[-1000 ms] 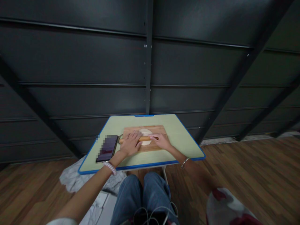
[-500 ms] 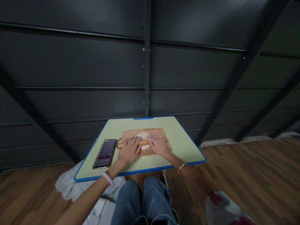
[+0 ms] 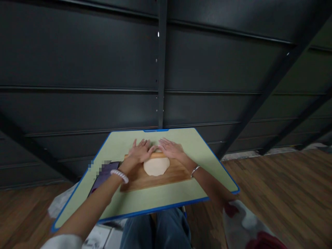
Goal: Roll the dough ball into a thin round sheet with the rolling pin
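A wooden rolling pin (image 3: pixel 156 155) lies crosswise over the far part of a pale, flat, roughly round sheet of dough (image 3: pixel 156 167). Under the dough is a wooden cutting board (image 3: pixel 178 172). My left hand (image 3: pixel 139 151) presses on the pin's left part, palm down, with fingers spread and pointing away from me. On the pin's right part rests my right hand (image 3: pixel 171 149), also palm down with fingers stretched out. Both hands cover most of the pin and the dough's far edge.
The board lies on a pale green table (image 3: pixel 207 169) with a blue rim. A phone (image 3: pixel 105 174) sits left of the board, partly behind my left forearm. A dark panelled wall (image 3: pixel 124 110) stands behind the table. My knees (image 3: pixel 155 228) are under its front edge.
Both hands have pushed the rolling pin away from me, toward the dough's far side. More of the dough's near part shows now. The camera view has shifted closer to the table.
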The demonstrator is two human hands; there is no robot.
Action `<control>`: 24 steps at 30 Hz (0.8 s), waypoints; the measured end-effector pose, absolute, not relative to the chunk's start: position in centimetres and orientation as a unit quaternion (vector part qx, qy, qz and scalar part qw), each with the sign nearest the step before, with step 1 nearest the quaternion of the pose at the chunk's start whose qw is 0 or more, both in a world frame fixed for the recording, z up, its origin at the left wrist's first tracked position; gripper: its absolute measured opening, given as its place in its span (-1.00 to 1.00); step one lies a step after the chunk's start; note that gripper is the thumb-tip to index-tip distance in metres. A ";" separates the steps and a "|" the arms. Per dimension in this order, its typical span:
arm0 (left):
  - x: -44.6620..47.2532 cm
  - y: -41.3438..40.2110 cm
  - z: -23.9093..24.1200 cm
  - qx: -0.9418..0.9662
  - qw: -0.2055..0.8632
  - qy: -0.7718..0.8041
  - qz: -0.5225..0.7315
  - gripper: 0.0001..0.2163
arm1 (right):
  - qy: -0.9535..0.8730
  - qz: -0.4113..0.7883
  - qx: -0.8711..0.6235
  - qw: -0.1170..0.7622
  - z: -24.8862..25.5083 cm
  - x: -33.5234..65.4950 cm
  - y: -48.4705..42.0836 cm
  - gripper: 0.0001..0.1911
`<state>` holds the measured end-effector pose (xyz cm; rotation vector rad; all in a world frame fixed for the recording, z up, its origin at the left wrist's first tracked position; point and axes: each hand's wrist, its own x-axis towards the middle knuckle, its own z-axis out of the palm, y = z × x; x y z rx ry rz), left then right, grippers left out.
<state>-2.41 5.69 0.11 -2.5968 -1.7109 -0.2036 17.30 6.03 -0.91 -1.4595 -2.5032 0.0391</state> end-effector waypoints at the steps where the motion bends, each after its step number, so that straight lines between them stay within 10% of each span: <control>1: -2.4 6.4 0.3 -0.834 -0.001 -0.548 -0.060 -0.39 | -0.858 0.016 -0.500 0.120 -0.8 17.3 6.6 -0.45; 24: -2.4 6.6 0.4 -0.789 -0.024 -0.614 -0.033 -0.54 | -0.819 0.028 -0.566 0.089 0.1 17.3 6.1 -0.45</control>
